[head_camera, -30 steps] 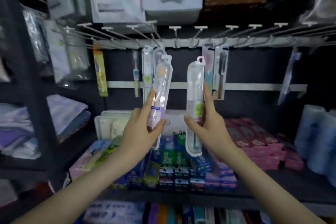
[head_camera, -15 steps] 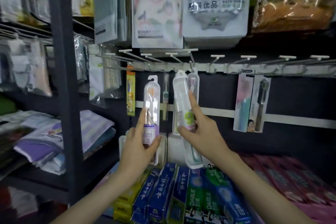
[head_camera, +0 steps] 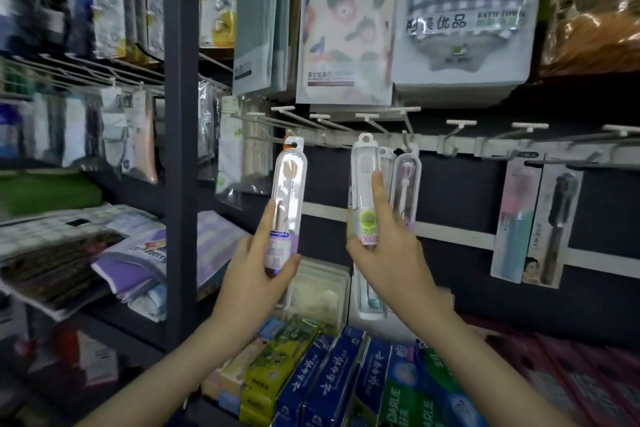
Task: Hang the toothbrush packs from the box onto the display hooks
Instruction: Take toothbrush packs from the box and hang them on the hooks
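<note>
gripping one toothbrush pack (head_camera: 286, 211) per hand (head_camera: 258, 274).

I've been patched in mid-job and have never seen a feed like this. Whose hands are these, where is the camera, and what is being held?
There is no machine here. A person works bare-handed, and the single picture comes from a wide-angle camera worn on their head, looking forward and down.

The left hand grips a clear toothbrush pack with a purple label. The right hand holds a pack with a green sticker. Both packs are raised to the row of white display hooks. I cannot tell whether either has caught a hook.

Another clear pack already hangs just right of the green-sticker one. Toothpaste boxes sit below, and bagged towels hang above.
</note>
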Available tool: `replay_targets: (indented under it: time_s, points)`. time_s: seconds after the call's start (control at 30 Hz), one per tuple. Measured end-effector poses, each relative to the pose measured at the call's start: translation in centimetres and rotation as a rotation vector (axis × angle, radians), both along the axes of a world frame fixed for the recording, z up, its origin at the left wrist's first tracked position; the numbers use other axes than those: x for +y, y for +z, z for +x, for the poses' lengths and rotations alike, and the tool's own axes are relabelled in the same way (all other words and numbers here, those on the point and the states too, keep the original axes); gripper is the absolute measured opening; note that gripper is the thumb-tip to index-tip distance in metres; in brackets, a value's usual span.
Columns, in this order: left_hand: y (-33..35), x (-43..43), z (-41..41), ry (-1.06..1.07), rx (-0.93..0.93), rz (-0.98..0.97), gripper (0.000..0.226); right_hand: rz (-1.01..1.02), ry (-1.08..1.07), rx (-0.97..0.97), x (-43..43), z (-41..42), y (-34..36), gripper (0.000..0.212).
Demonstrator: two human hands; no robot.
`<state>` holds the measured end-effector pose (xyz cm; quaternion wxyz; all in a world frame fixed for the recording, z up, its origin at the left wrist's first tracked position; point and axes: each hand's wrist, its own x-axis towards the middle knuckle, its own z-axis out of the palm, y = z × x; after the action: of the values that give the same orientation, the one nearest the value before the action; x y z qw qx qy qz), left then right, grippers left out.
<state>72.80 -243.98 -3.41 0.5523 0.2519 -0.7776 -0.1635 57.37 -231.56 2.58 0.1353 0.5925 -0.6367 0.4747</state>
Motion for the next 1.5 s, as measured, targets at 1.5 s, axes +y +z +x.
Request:
replay_targets:
  time_s: [1.5]
  points:
    - [0.8, 1.3, -0.3, -0.038, 0.004, -0.014, 0.085, -0.246, 0.087, -0.152, -2.6, -0.5, -3.4, 0.080]
